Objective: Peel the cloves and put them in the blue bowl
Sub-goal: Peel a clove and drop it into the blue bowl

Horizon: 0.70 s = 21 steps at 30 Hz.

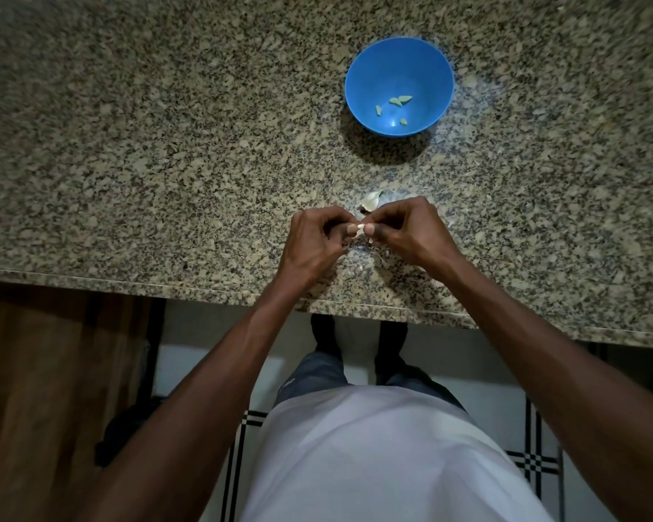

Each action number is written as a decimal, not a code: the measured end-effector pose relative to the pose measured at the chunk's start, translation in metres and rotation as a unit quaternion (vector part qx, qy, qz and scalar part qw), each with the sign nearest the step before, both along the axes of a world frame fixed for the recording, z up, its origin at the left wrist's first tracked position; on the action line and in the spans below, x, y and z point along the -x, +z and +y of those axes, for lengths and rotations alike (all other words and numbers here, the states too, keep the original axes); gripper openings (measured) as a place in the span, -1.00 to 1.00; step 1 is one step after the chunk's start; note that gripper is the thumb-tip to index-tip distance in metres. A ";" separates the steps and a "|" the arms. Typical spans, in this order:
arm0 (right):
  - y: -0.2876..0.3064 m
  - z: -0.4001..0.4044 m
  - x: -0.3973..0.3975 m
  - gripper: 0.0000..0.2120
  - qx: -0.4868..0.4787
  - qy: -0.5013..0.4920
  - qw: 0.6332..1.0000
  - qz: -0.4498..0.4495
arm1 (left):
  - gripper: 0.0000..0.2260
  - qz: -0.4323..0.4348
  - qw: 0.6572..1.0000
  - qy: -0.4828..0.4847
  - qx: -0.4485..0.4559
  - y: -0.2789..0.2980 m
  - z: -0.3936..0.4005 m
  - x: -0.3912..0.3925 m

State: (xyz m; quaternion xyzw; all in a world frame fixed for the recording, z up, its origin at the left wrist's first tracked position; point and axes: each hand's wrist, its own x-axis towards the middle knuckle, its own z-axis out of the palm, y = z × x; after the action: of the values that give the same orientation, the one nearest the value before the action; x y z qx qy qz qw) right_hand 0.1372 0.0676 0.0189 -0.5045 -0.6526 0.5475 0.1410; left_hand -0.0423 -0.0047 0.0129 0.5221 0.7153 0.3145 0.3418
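A small pale garlic clove (360,228) is pinched between the fingertips of both hands, just above the counter near its front edge. My left hand (313,241) grips it from the left and my right hand (406,233) from the right. Behind my right hand lies the rest of the white garlic bulb (370,201) with its papery skin. The blue bowl (426,62) stands farther back on the counter, upright, with several peeled cloves (399,101) in its bottom.
The speckled granite counter (166,163) fills the upper half of the view, and its front edge (204,290) runs across the middle. Bits of garlic skin (360,258) lie under my hands. Below are a wooden cabinet (46,389) and a tiled floor.
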 end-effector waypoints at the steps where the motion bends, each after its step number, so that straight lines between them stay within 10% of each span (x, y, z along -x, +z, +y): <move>1: 0.000 0.002 -0.001 -0.93 0.001 0.008 1.000 0.004 | -0.92 -0.006 1.000 -0.005 0.006 0.001 0.001 0.001; 9: -0.003 0.006 -0.003 -0.94 0.033 0.003 0.999 0.042 | -0.93 -0.099 0.994 -0.012 0.032 0.004 0.004 0.010; 21: 0.001 -0.001 0.004 -0.88 0.037 -0.026 0.999 0.022 | -0.90 0.039 0.999 -0.001 -0.023 0.005 0.002 -0.001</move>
State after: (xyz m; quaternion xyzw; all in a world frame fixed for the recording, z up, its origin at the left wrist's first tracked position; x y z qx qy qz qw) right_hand 0.1329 0.0666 0.0204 -0.5140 -0.6150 0.5786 0.1512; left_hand -0.0415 -0.0023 0.0182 0.5423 0.7204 0.3101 0.3013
